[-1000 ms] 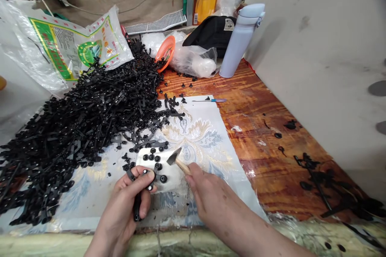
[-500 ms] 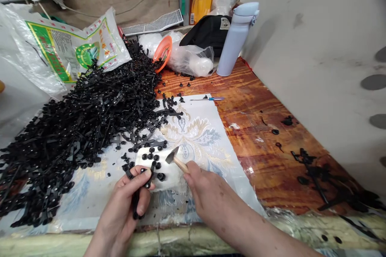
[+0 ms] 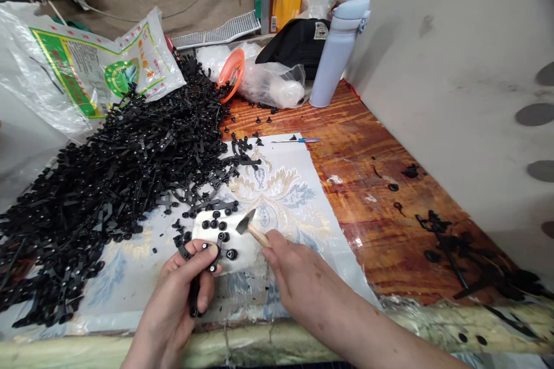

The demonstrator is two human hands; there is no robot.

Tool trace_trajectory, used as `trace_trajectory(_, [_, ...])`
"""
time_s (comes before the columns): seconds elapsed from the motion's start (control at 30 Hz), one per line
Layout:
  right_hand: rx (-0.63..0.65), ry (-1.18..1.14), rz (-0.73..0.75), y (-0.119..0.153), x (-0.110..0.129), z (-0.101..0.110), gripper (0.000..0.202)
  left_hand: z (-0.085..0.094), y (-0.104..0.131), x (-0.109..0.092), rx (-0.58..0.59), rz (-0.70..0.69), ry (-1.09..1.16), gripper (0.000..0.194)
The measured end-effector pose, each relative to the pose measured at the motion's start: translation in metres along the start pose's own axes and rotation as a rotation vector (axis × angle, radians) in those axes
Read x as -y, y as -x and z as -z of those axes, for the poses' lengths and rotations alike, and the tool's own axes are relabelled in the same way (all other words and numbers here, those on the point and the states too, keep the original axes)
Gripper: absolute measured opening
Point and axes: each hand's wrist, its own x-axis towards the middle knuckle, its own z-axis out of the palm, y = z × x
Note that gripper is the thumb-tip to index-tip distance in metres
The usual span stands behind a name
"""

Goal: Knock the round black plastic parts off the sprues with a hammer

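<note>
Several black parts (image 3: 194,294) are gripped in my left hand (image 3: 179,285), with the thumb pressed on one over the near left edge of a pale block (image 3: 249,256). Small round black pieces (image 3: 214,223) stand on the block. My right hand (image 3: 288,268) is closed round the wooden handle of a small hammer (image 3: 247,225); its metal head is just above the block, right of the black pieces. Beyond my left hand spreads a large heap of black parts (image 3: 142,155). A patterned cloth (image 3: 298,196) lies beneath the block.
A blue screwdriver (image 3: 308,140) lies at the cloth's far edge. Behind are a pale bottle (image 3: 337,55), a black cap (image 3: 294,43), an orange bowl (image 3: 232,74) and a printed plastic bag (image 3: 95,69). Black scraps (image 3: 450,253) lie on the right of the wooden table (image 3: 367,161).
The view has shifted slightly. The black part under my left thumb has turned, with one arm now pointing toward the right side of the block. The hammer stays nearly in place.
</note>
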Motion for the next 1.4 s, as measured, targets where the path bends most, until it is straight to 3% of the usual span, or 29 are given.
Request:
trace_trajectory(0.23, [0.019, -0.105, 0.124, -0.002, 0.013, 0.022, 0.032, 0.005, -0.004, 0.001, 0.053, -0.006, -0.014, 0.033])
trace_trajectory(0.37, [0.019, 0.001, 0.205, -0.01, 0.013, 0.025, 0.037, 0.004, -0.004, -0.002, 0.027, 0.023, 0.009, 0.035])
trace_trajectory(0.57, [-0.121, 0.062, 0.383, -0.014, 0.014, 0.025, 0.04, 0.003, -0.006, -0.003, 0.032, 0.032, 0.04, 0.031])
trace_trajectory(0.77, [0.074, 0.157, 0.256, -0.019, 0.016, 0.023, 0.037, 0.003, -0.006, -0.003, 0.007, 0.034, -0.006, 0.028])
trace_trajectory(0.93, [-0.068, 0.054, 0.297, -0.016, 0.012, 0.025, 0.04, 0.006, -0.004, -0.003, 0.022, -0.003, -0.056, 0.026])
trace_trajectory(1.1, [0.034, 0.143, 0.25, -0.013, 0.008, 0.016, 0.041, 0.005, -0.005, -0.007, 0.015, 0.02, -0.092, 0.027])
trace_trajectory(1.27, [-0.039, 0.053, 0.259, -0.01, 0.01, 0.017, 0.042, 0.006, -0.006, -0.01, 0.022, 0.022, -0.11, 0.027])
trace_trajectory(1.4, [0.035, 0.081, 0.223, -0.012, 0.01, 0.016, 0.039, 0.008, -0.005, -0.01, 0.023, 0.031, -0.118, 0.028])
